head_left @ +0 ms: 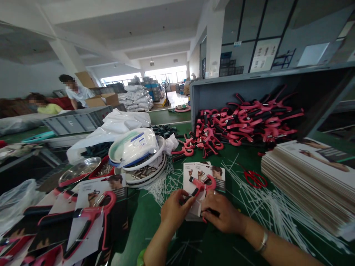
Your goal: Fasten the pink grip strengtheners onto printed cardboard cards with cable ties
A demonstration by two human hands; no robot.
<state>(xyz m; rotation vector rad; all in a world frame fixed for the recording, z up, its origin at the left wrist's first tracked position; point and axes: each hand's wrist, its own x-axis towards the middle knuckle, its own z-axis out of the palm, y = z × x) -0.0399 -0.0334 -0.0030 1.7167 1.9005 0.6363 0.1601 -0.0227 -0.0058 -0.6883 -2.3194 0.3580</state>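
A pink and black spring tool point(203, 184) lies across a printed card point(205, 171) on the green table. My left hand point(175, 208) closes on the tool's black handle and the card's left edge. From the right, my right hand point(222, 210) curls its fingers over the lower part of the tool and card; its fingertips are partly hidden. White cable ties point(260, 207) are strewn to the right and front. Carded pink tools point(93, 210) are piled at the left.
A grey crate point(195, 107) tipped toward me holds many pink tools. Stacked cards point(307, 184) stand at the right, near red scissors point(255, 179). Bowls point(141, 173) with metal parts and plastic bags stand left of centre. Two people are at the far left.
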